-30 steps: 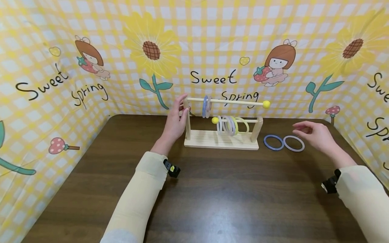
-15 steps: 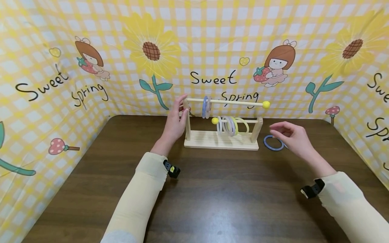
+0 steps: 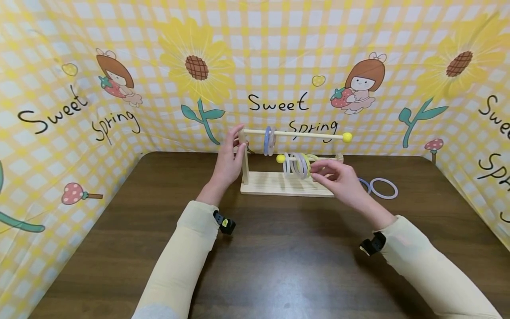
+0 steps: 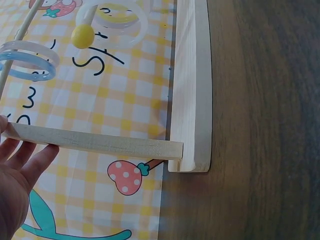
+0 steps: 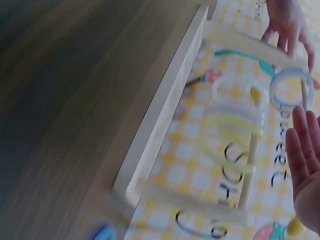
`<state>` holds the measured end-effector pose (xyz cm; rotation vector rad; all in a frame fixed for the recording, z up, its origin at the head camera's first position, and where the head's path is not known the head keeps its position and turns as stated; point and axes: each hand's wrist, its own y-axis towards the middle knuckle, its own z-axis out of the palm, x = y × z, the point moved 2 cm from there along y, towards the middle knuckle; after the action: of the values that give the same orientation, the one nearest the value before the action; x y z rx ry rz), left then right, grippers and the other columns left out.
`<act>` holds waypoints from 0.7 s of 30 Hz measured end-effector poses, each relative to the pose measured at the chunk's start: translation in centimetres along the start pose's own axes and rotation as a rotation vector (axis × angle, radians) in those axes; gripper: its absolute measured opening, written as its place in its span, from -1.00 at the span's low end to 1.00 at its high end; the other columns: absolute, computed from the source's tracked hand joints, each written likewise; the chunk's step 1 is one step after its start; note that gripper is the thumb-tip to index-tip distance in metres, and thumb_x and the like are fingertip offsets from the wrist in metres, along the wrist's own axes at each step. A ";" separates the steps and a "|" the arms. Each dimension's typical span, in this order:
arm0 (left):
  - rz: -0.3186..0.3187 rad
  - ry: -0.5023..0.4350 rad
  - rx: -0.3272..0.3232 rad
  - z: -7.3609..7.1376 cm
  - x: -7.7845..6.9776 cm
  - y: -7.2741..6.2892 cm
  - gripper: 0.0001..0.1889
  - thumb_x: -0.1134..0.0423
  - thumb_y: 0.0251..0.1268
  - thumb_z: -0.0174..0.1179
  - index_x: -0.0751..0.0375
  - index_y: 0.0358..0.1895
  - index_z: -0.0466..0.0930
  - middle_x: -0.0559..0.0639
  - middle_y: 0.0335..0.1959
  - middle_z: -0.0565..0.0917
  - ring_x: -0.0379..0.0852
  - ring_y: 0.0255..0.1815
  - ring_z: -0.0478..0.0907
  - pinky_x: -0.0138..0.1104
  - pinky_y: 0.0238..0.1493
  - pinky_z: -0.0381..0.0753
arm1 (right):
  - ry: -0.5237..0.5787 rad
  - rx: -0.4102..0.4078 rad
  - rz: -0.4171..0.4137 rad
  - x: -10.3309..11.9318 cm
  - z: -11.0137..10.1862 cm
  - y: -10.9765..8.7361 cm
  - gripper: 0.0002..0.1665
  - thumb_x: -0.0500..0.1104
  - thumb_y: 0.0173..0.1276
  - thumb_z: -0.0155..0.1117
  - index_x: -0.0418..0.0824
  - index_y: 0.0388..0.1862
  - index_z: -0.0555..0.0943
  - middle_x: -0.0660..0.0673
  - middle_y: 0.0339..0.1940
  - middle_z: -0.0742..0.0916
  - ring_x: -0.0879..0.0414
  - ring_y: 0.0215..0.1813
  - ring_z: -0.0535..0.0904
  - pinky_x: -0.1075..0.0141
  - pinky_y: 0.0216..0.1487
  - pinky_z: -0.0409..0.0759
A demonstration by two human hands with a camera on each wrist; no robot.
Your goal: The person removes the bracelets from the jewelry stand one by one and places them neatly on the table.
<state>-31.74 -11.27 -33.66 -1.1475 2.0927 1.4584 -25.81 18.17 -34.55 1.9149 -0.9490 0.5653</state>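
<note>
A wooden ring stand [image 3: 271, 187] stands on the table with two rods on upright posts. My left hand [image 3: 229, 159] holds the left post near its top; in the left wrist view, its fingers [image 4: 40, 162] lie against that post [image 4: 105, 143]. On the upper rod hang a blue ring [image 3: 266, 142] and a pale pinkish ring [image 3: 272, 142]. Several white, pale purple and yellow rings hang on the lower rod. My right hand [image 3: 340, 180] is beside those rings, fingers extended and thumb apart, holding nothing visible; it covers the right post. Whether it touches the yellow ring [image 5: 220, 120], I cannot tell.
Right of the stand, a pale purple ring [image 3: 396, 191] lies flat on the dark wooden table [image 3: 255, 257], beside a blue ring [image 3: 368, 186] partly hidden by my right hand. Yellow knobs [image 3: 347, 137] cap the rod ends. Checked cloth [image 3: 223, 35] rises behind.
My right hand has moved left, from above the loose rings on the table to the rings on the lower rod. My left hand keeps its place on the post.
</note>
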 end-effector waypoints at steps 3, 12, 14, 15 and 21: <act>0.003 0.003 0.002 0.0 0.0 -0.1 -0.52 0.44 0.51 -0.09 0.11 0.41 0.15 0.33 0.24 0.40 0.21 0.14 0.48 -0.02 -0.02 0.57 | 0.006 0.005 -0.005 0.6 1.2 0.7 -0.74 -0.34 0.29 0.35 -0.32 -0.04 0.64 -0.17 -0.14 0.74 0.19 -0.25 0.66 0.36 -0.29 0.61; 0.022 0.012 -0.004 0.0 0.3 0.0 -0.52 0.43 0.51 -0.08 0.12 0.41 0.15 0.32 0.25 0.39 0.22 0.14 0.47 -0.02 -0.03 0.57 | 0.134 -0.039 0.015 1.3 4.0 2.8 -0.66 -0.32 0.33 0.31 -0.33 0.09 0.58 -0.22 -0.02 0.71 0.08 -0.14 0.65 0.37 -0.28 0.59; 0.022 0.011 -0.005 0.0 0.3 0.0 -0.52 0.44 0.51 -0.07 0.11 0.41 0.15 0.32 0.26 0.39 0.22 0.14 0.47 -0.02 -0.04 0.57 | 0.151 -0.046 0.028 1.3 4.4 3.2 -0.62 -0.30 0.35 0.31 -0.32 0.13 0.56 -0.21 0.03 0.69 0.06 -0.10 0.65 0.35 -0.24 0.59; 0.022 0.010 -0.006 0.0 0.3 0.0 -0.52 0.44 0.50 -0.07 0.11 0.41 0.15 0.32 0.26 0.39 0.22 0.14 0.47 -0.02 -0.04 0.57 | 0.160 -0.046 0.034 1.4 4.6 3.4 -0.61 -0.29 0.35 0.31 -0.31 0.15 0.55 -0.20 0.06 0.68 0.05 -0.07 0.65 0.35 -0.22 0.60; 0.023 0.013 -0.001 0.0 0.4 0.0 -0.52 0.43 0.51 -0.08 0.14 0.42 0.15 0.34 0.26 0.38 0.23 0.14 0.47 -0.02 -0.04 0.57 | 0.207 -0.053 0.046 1.3 5.6 4.5 -0.54 -0.25 0.36 0.31 -0.29 0.21 0.51 -0.13 0.13 0.67 0.03 -0.01 0.63 0.35 -0.24 0.58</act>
<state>-31.98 -11.41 -33.93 -1.1393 2.1208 1.4671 -28.58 11.43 -34.12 1.7531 -0.8671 0.7426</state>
